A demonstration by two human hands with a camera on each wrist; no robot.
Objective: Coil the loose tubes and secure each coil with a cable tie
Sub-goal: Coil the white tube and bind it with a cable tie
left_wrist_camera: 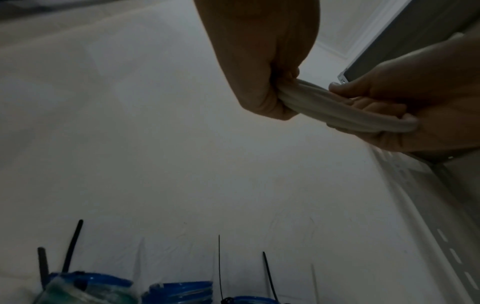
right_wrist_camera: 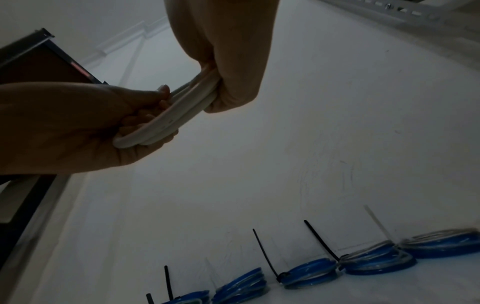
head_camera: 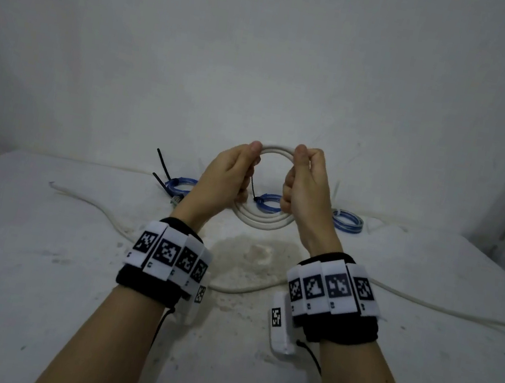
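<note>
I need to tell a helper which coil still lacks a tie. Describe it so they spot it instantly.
Look above the white table, in front of the row of blue coils. Both hands hold up a white coil: the only white one, and the only one off the table.

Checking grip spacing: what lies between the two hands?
Head view: only the top arc of the white coil spans from the left hand to the right hand.

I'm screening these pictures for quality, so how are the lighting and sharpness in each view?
Head view: dim, even light, sharp on the white coil, edges bowed. Left wrist view: dark, noisy, left hand soft. Right wrist view: equally dark, right hand backlit, blue coils still readable.
</note>
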